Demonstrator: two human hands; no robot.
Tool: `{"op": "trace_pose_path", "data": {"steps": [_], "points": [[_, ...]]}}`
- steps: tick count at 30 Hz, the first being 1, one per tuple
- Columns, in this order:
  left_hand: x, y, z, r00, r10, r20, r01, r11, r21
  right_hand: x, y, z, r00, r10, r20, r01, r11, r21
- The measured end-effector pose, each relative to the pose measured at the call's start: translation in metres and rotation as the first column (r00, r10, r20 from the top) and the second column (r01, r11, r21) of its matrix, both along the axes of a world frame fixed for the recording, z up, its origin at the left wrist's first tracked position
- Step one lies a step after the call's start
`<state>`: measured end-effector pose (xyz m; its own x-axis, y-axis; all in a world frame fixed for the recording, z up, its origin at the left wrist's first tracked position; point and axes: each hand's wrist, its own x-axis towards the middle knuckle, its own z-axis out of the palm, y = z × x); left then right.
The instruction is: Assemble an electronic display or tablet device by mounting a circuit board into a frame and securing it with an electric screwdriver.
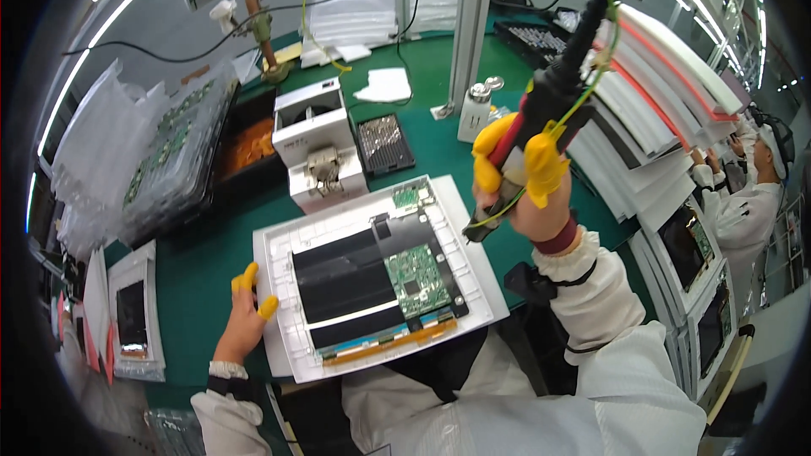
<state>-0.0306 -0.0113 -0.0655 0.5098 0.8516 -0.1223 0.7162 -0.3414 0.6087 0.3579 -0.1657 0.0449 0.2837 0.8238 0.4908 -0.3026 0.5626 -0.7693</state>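
Note:
My right hand [532, 194], with yellow finger cots, is closed around a red and black electric screwdriver [553, 89]. It is raised above the right side of a white plastic housing [277, 283], which lies tilted at the table's front edge on a white sheet. Inside the housing are a black panel, a green circuit board [418, 277] and an orange strip along the near side. My left hand [242, 321] is at the housing's left edge, fingers apart and holding nothing; whether it touches the edge I cannot tell.
Behind the housing stand a white screw feeder [317, 135], a black tray of small parts [384, 143] and a white bottle [476, 110]. Stacked clear trays with circuit boards [173, 148] are at left. White sheets [646, 93] pile up at right, near a metal post [469, 34]. Co-workers sit farther right.

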Motion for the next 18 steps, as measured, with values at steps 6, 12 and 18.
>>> {"op": "trace_pose_path", "data": {"steps": [6, 12, 18], "points": [[0.002, -0.003, 0.000, 0.998, 0.027, -0.053, -0.028, 0.999, -0.022, 0.003, 0.003, -0.027, 0.990, -0.092, 0.104, 0.093, 0.996, -0.006], [0.002, -0.008, 0.002, 0.999, 0.048, -0.014, -0.049, 0.998, -0.037, -0.011, 0.023, -0.028, 1.000, -0.026, -0.006, 0.026, 0.994, 0.103], [0.002, -0.007, 0.002, 0.999, 0.043, -0.007, -0.044, 0.998, -0.038, -0.014, 0.050, -0.020, 0.990, -0.111, 0.091, 0.098, 0.985, 0.142]]}}
